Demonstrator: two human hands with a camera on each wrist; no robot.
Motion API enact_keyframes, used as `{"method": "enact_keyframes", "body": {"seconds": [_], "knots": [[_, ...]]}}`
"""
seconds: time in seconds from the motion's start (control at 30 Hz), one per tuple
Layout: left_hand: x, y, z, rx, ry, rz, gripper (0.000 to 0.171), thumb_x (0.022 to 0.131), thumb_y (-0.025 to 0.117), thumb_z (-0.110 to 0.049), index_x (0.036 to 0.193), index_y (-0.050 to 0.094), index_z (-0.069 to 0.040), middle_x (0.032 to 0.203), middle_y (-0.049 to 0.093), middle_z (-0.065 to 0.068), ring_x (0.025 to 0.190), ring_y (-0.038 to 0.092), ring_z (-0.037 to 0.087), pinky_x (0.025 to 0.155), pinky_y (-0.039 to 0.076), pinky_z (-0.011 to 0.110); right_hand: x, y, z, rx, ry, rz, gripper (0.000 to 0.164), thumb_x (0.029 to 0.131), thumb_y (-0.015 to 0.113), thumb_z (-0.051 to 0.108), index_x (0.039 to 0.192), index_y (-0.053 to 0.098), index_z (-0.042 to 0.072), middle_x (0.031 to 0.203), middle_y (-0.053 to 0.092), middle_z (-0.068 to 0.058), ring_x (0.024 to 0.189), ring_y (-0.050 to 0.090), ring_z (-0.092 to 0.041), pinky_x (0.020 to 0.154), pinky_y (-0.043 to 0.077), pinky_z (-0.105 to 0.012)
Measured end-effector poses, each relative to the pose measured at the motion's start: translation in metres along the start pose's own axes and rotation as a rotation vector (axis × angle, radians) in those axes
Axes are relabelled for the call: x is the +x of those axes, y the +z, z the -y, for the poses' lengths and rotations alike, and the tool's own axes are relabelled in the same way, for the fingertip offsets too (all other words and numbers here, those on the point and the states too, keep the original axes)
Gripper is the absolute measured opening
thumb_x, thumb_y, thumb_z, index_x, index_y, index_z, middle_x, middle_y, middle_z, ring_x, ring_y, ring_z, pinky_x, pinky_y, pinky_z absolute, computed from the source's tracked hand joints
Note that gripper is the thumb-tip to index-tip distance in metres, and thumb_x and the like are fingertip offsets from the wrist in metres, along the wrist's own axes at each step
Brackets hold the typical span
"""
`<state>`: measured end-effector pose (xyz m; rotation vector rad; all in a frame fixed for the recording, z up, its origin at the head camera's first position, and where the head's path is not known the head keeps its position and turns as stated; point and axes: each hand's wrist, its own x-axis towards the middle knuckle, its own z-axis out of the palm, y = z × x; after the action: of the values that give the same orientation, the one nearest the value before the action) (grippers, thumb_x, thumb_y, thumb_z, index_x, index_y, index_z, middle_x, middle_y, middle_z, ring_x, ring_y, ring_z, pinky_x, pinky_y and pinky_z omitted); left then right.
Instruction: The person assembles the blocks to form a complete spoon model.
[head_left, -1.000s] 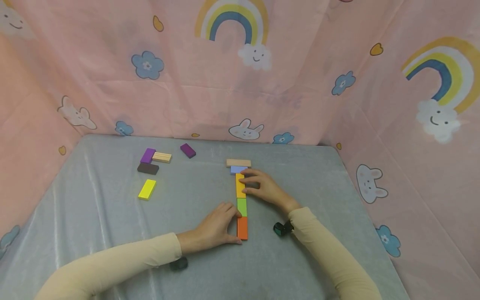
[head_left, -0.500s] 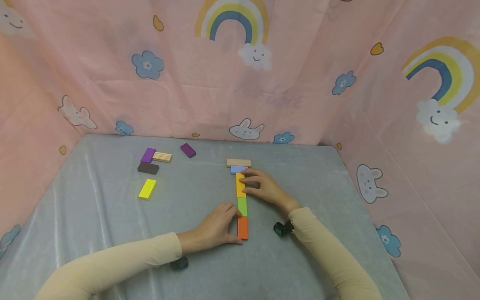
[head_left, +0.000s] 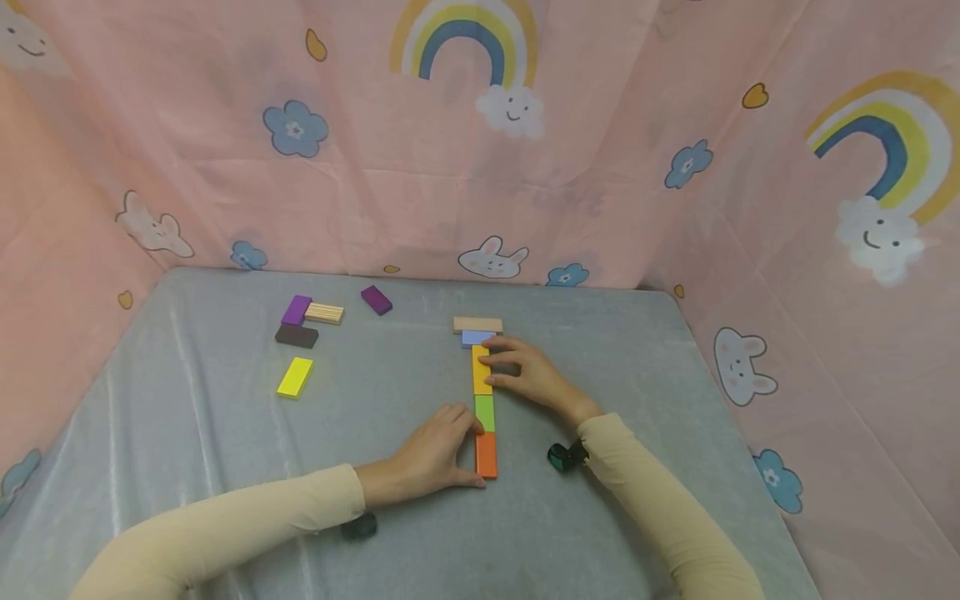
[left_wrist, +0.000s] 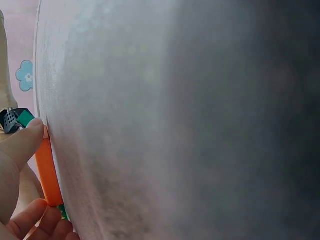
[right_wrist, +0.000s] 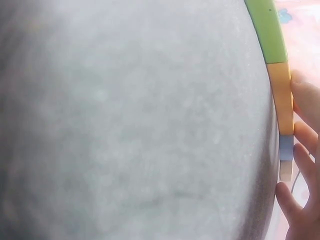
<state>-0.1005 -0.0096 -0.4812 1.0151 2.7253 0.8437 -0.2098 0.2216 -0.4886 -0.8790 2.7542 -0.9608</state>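
Note:
A straight row of flat blocks runs away from me in the head view: orange (head_left: 487, 456), green (head_left: 485, 412), amber (head_left: 480, 371), then a blue block (head_left: 474, 338) and a natural wood block (head_left: 477, 324) laid crosswise at the far end. My left hand (head_left: 429, 454) pinches the orange block lengthwise, thumb at its near end and fingertips at the end by the green one. Over the far part of the row, my right hand (head_left: 534, 377) touches the amber block with thumb and index finger. Its other fingertips reach the blue and wood blocks in the right wrist view.
Left of the row lie a yellow block (head_left: 295, 378), a dark brown block (head_left: 297, 337), a purple block (head_left: 296, 310) and a striped tan piece (head_left: 325, 313). A darker purple block (head_left: 377, 300) sits farther back. Pink printed cloth (head_left: 345, 200) hangs around the grey-covered table (head_left: 225, 400).

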Motion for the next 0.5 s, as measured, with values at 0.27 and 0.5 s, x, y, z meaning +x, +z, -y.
{"method": "enact_keyframes", "body": {"seconds": [0.27,0.5], "knots": [[0.0005,0.0002,0.0,-0.002,0.001,-0.002,0.066,0.067,0.088,-0.05,0.113,0.058,-0.014,0.106,0.057,-0.004,0.093,0.047,0.009,0.084,0.049,0.025,0.0005,0.0006,-0.0009,-0.004,0.006,0.0,0.04,0.089,0.073,0.034,0.125,0.069,0.018,0.147,0.054,-0.001,0.142,0.044,-0.026,0.118,0.035,-0.053],[-0.0003,0.0004,0.0,-0.021,-0.004,0.002,0.068,0.066,0.088,-0.05,0.114,0.057,-0.014,0.105,0.057,-0.003,0.092,0.048,0.01,0.083,0.049,0.026,0.0007,-0.0004,0.0,-0.002,0.022,0.009,0.04,0.089,0.073,0.034,0.125,0.07,0.018,0.147,0.054,-0.001,0.143,0.043,-0.025,0.12,0.033,-0.05]]}}
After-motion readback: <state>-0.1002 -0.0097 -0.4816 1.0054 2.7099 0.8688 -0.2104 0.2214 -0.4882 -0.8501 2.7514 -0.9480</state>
